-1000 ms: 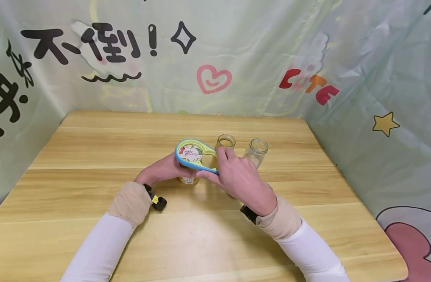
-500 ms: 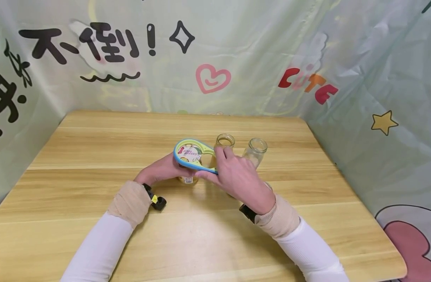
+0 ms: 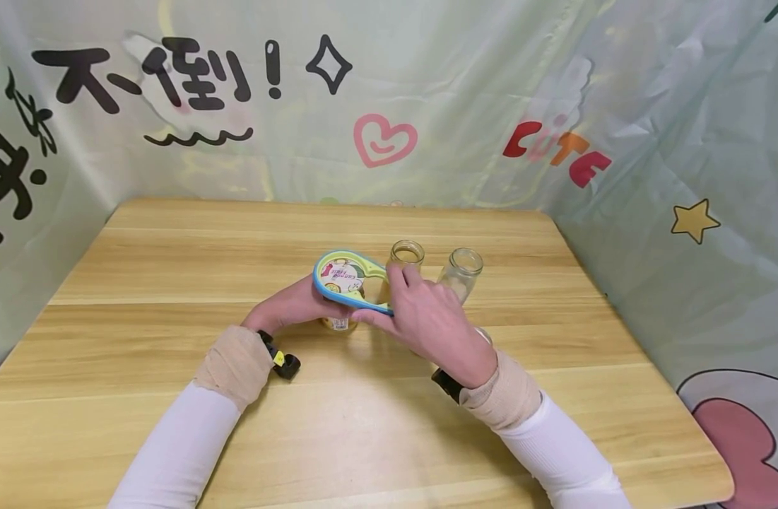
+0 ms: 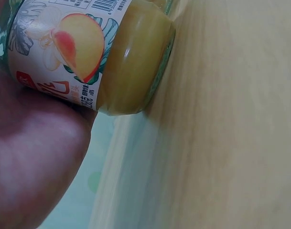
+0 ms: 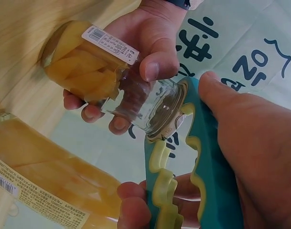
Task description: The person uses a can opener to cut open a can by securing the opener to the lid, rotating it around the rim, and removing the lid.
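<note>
In the head view my left hand [image 3: 293,304] grips a glass jar of yellow peaches near the table's middle. The left wrist view shows that peach jar [image 4: 135,52] from the side, with a peach printed on its label. A jar opener [image 5: 210,157], blue outside with lime-green toothed inner edges, sits around the jar's lid [image 3: 343,276]. Its handle end is held by my right hand [image 3: 436,322], thumb along one side and fingers on the other. The right wrist view has left fingers and thumb wrapped around the jar, the lid partly hidden by the opener.
Behind my right hand stand two glass jars without lids, one jar [image 3: 406,253] left of the other jar [image 3: 466,265]. Another round rim [image 3: 484,334] shows partly beneath my right wrist. A labelled jar with yellow contents [image 5: 54,162] is close in the right wrist view.
</note>
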Motion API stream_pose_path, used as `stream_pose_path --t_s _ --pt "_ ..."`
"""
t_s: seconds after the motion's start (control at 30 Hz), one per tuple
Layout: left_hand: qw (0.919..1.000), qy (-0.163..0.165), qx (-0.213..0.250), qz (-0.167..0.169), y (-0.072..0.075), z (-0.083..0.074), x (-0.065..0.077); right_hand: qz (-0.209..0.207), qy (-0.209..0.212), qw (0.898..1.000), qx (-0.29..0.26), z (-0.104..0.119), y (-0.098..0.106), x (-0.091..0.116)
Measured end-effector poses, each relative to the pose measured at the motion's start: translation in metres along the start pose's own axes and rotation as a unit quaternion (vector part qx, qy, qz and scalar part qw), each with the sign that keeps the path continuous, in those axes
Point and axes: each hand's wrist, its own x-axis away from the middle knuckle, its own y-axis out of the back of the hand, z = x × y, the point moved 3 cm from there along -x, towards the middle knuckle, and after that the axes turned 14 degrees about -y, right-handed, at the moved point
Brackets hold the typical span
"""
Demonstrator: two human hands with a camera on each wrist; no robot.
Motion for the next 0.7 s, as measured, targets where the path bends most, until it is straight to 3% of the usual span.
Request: stream_pose_path --t_s 0.27,0.7 --pt "0.9999 -0.002 -0.014 0.004 0.0004 0.0015 0.0011 -0.004 0.005 1.0 0.006 0.0003 0.0 -0.0004" --pt "1.0 0.0 0.006 0.004 0.0008 0.0015 0.0018 -0.019 0.002 1.0 0.016 0.0024 -0.0005 0.0001"
